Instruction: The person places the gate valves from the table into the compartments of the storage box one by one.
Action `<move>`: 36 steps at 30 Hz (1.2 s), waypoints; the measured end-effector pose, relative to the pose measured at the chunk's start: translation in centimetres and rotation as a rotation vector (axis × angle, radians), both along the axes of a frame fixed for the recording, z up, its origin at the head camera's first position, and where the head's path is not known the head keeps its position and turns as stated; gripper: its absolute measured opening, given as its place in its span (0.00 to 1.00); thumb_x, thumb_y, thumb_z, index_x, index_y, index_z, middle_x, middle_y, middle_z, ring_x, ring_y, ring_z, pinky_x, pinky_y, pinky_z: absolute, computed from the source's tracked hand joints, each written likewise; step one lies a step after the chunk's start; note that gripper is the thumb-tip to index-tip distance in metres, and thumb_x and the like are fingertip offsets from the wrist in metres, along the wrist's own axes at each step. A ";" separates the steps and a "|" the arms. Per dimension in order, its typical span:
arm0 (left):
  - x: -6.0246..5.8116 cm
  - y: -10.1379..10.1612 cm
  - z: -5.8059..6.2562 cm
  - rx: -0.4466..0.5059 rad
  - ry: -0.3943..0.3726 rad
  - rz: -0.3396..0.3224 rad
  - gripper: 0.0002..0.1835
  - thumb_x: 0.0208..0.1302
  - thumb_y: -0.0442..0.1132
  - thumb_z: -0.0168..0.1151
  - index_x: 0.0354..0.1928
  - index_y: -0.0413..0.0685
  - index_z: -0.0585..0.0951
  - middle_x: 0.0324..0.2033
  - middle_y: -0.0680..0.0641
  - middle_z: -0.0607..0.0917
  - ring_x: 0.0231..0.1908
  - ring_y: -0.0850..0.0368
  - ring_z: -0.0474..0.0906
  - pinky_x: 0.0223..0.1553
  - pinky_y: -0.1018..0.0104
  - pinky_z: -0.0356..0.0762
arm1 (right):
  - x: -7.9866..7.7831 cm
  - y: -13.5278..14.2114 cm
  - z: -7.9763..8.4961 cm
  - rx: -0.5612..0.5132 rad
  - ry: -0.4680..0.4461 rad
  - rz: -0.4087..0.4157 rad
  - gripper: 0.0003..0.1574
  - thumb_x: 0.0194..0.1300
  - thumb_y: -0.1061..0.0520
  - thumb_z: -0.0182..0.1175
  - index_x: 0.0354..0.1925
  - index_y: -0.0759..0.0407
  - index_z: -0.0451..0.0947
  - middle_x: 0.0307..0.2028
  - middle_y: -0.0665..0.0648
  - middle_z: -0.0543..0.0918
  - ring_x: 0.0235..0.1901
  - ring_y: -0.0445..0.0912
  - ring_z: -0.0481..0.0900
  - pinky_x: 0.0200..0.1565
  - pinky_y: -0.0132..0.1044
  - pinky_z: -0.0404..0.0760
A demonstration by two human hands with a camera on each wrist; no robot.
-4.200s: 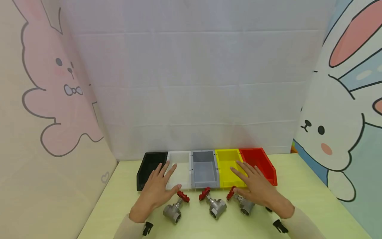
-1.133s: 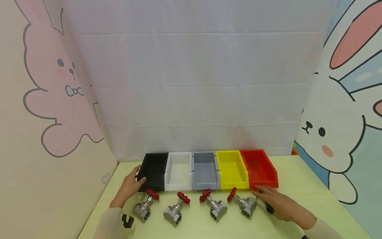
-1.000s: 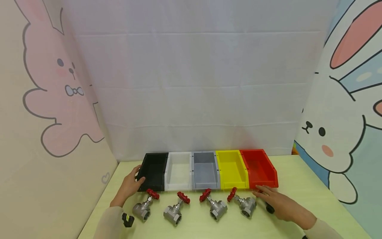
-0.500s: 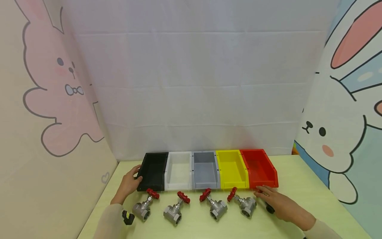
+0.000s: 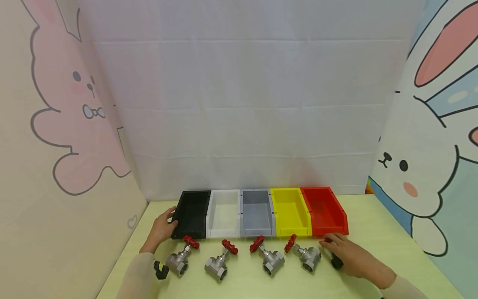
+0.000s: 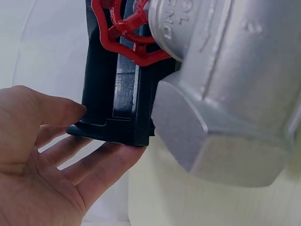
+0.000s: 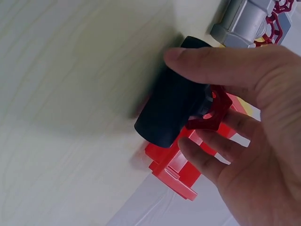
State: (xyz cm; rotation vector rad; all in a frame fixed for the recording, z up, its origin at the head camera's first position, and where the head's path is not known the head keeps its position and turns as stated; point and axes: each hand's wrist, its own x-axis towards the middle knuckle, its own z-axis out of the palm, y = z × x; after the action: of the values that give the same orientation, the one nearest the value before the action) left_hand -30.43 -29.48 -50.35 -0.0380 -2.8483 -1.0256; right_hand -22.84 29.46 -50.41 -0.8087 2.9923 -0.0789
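Note:
My left hand [image 5: 158, 232] grips the left wall of a black bin [image 5: 192, 216], thumb on its edge and fingers round the outside. In the left wrist view a silver valve with a red handwheel [image 6: 225, 155] looms large beside that hand. My right hand [image 5: 352, 255] holds a black-bodied valve [image 7: 164, 108] that lies on the table in front of the red bin [image 5: 328, 211]. Its thumb presses on the black body, and the other fingers curl by the red handwheel [image 7: 216, 113]. From the head view the hand covers most of this valve.
White [image 5: 224, 233], grey [image 5: 257, 232] and yellow [image 5: 295, 231] bins stand between the black and red ones, side by side. Several silver valves with red handwheels, such as this one [image 5: 272, 262], lie in a row before them. A white curtain [image 5: 239, 124] hangs behind.
Both hands have moved from above the bins out to the sides, the left onto the black bin, the right onto the black valve. Lately the right fingers drew in and the valve shifted slightly.

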 end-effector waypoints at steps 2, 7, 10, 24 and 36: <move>0.0 0.0 0.0 0.005 -0.006 0.007 0.29 0.65 0.34 0.52 0.68 0.41 0.62 0.58 0.27 0.72 0.54 0.33 0.74 0.46 0.47 0.77 | 0.0 0.0 0.1 -0.001 -0.017 -0.010 0.47 0.38 0.69 0.73 0.58 0.47 0.73 0.53 0.51 0.73 0.49 0.47 0.72 0.46 0.46 0.81; 0.0 0.0 0.1 0.011 -0.020 0.017 0.29 0.65 0.35 0.51 0.68 0.39 0.61 0.56 0.27 0.73 0.51 0.35 0.77 0.45 0.47 0.77 | 0.2 -0.2 0.4 -0.006 -0.085 -0.054 0.48 0.38 0.71 0.72 0.59 0.46 0.72 0.53 0.50 0.72 0.47 0.45 0.72 0.44 0.45 0.82; 0.1 0.0 0.2 0.022 -0.026 0.021 0.28 0.66 0.35 0.51 0.67 0.39 0.61 0.56 0.26 0.74 0.49 0.35 0.78 0.44 0.48 0.78 | 0.2 -0.2 0.5 0.000 -0.098 -0.073 0.48 0.39 0.73 0.70 0.59 0.45 0.72 0.54 0.50 0.72 0.49 0.45 0.72 0.45 0.45 0.82; 0.2 0.1 0.1 0.042 -0.043 0.028 0.28 0.66 0.37 0.50 0.68 0.41 0.62 0.57 0.27 0.73 0.49 0.36 0.78 0.47 0.47 0.77 | 0.2 0.1 0.4 -0.028 -0.109 -0.053 0.46 0.37 0.66 0.75 0.58 0.48 0.73 0.51 0.51 0.72 0.42 0.44 0.72 0.42 0.44 0.83; 0.4 0.1 0.3 0.064 -0.058 0.020 0.28 0.67 0.36 0.50 0.68 0.41 0.61 0.57 0.26 0.72 0.46 0.39 0.81 0.43 0.51 0.79 | 0.3 0.0 1.6 -0.041 -0.056 -0.089 0.44 0.34 0.54 0.78 0.54 0.48 0.74 0.51 0.48 0.74 0.50 0.46 0.71 0.49 0.50 0.79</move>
State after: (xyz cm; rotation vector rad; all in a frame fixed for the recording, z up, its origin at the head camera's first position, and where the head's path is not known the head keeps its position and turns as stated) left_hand -30.04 -29.43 -50.09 0.0259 -2.8590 -1.1308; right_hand -22.53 29.41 -48.80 -0.6650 2.9819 -0.1638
